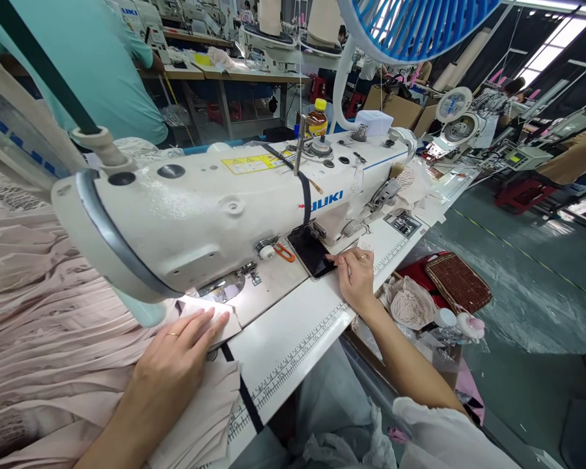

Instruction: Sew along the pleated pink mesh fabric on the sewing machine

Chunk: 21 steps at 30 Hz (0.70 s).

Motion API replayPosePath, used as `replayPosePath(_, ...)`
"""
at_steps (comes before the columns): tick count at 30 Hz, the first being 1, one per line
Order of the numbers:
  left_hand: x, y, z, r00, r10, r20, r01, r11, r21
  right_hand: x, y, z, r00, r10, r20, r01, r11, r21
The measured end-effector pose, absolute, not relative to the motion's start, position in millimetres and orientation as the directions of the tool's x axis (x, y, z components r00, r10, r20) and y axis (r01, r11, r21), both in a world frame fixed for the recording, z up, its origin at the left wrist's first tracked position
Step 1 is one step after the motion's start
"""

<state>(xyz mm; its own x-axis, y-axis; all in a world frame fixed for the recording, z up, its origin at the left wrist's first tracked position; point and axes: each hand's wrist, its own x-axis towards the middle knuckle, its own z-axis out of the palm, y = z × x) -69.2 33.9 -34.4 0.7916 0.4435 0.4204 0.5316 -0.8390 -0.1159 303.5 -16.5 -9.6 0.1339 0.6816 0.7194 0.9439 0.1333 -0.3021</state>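
Observation:
My left hand (180, 348) lies with its fingers stretched over a pale pink fabric piece (227, 320), pressing it on the bed of a white sewing machine (234, 208) close to the needle area. Fingers curled, my right hand (356, 273) touches the near corner of a dark-screened phone (306, 251) with a fingertip. The phone lies flat on the table against the machine's base. Orange-handled thread snips (284, 253) lie left of the phone. What sits under the presser foot is partly hidden by the machine head.
Stacked pale pink fabric (53, 326) covers the left side. A ruler strip (297, 358) runs along the table's front edge. Above hangs a blue fan (415, 29). A bottle with a yellow cap (317, 118) stands behind the machine. At right is a brown woven mat (458, 281). A person in teal (78, 71) stands behind.

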Motion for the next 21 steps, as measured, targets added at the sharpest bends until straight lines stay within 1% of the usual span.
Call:
replayPosePath(9,-66,34,-33,0.786,0.424,0.451,0.522,-0.845,-0.115,305,-14,-12,0.065,0.684,0.726,0.883,0.300,-0.361)
replayPosePath(21,-60,30,-30,0.765,0.446,0.464,0.542,-0.835,-0.092,306,-12,-15,0.063,0.727,0.684,0.823,0.350,-0.448)
